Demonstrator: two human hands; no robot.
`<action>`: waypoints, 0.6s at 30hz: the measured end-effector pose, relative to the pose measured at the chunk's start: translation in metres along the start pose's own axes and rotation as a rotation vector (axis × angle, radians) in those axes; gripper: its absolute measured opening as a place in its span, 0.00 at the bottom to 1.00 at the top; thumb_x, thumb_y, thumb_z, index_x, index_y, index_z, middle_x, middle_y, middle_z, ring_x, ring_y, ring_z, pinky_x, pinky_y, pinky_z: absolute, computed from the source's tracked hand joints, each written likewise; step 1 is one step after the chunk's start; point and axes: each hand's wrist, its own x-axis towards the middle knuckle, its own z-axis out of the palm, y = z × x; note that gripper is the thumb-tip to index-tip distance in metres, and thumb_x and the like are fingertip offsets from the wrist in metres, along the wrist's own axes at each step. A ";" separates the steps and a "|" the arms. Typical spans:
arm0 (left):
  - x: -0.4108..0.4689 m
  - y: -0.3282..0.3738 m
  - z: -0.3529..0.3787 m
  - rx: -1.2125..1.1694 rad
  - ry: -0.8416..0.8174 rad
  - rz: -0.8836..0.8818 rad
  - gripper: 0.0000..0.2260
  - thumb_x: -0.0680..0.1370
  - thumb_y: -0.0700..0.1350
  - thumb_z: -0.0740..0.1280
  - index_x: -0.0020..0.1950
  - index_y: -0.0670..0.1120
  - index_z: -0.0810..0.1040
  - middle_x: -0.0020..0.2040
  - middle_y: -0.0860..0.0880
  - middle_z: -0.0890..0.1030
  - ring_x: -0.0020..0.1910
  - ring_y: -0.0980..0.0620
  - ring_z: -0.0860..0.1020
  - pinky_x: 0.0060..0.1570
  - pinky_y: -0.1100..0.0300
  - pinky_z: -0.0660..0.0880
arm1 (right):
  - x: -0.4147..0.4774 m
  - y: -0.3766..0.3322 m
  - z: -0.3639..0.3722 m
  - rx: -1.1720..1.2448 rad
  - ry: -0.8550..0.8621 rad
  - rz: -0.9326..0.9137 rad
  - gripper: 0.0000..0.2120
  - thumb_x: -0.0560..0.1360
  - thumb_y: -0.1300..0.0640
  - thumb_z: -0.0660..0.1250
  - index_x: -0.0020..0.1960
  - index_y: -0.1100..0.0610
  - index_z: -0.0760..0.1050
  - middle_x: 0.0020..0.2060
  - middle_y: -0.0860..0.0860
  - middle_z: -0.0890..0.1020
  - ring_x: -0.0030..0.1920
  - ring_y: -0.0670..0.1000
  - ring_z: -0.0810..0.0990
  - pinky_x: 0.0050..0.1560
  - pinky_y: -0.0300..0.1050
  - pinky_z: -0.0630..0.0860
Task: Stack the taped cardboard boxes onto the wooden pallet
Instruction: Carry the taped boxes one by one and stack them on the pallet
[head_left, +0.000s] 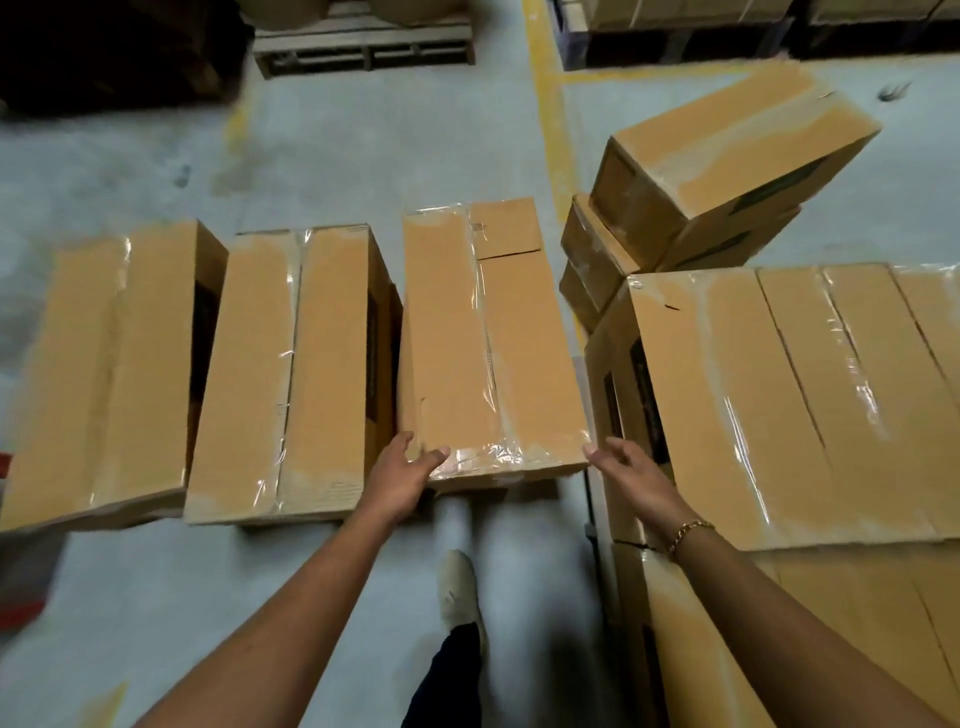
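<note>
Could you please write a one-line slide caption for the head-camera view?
Left hand touches a taped cardboard box; right hand hovers open at its other corner, beside stacked boxes.

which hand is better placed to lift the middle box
Left. The left hand rests on the near corner of the middle box, thumb on top; the right hand is open beside the other corner, contact unclear.

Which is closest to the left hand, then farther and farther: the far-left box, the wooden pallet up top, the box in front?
1. Box in front: left hand touches its near corner.
2. Far-left box: off to the left.
3. Wooden pallet: far ahead, at the top.
</note>
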 end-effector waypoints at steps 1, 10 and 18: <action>0.015 -0.001 -0.002 0.003 -0.011 -0.001 0.48 0.62 0.74 0.68 0.77 0.51 0.68 0.74 0.49 0.74 0.70 0.47 0.74 0.71 0.44 0.70 | 0.013 -0.006 0.004 0.002 0.017 0.011 0.37 0.79 0.35 0.64 0.81 0.52 0.60 0.80 0.52 0.64 0.78 0.56 0.65 0.73 0.54 0.65; 0.094 0.016 0.001 -0.116 -0.056 -0.093 0.47 0.71 0.69 0.71 0.83 0.49 0.59 0.79 0.48 0.68 0.76 0.46 0.68 0.75 0.50 0.64 | 0.108 -0.034 0.024 0.050 0.061 0.137 0.41 0.76 0.33 0.67 0.81 0.50 0.60 0.78 0.55 0.67 0.72 0.60 0.72 0.70 0.64 0.72; 0.131 -0.005 0.020 -0.257 -0.048 -0.233 0.52 0.63 0.79 0.71 0.81 0.56 0.62 0.78 0.52 0.69 0.75 0.46 0.70 0.75 0.44 0.65 | 0.146 -0.024 0.039 0.050 0.060 0.117 0.40 0.75 0.32 0.67 0.80 0.50 0.63 0.76 0.51 0.71 0.71 0.56 0.72 0.69 0.56 0.68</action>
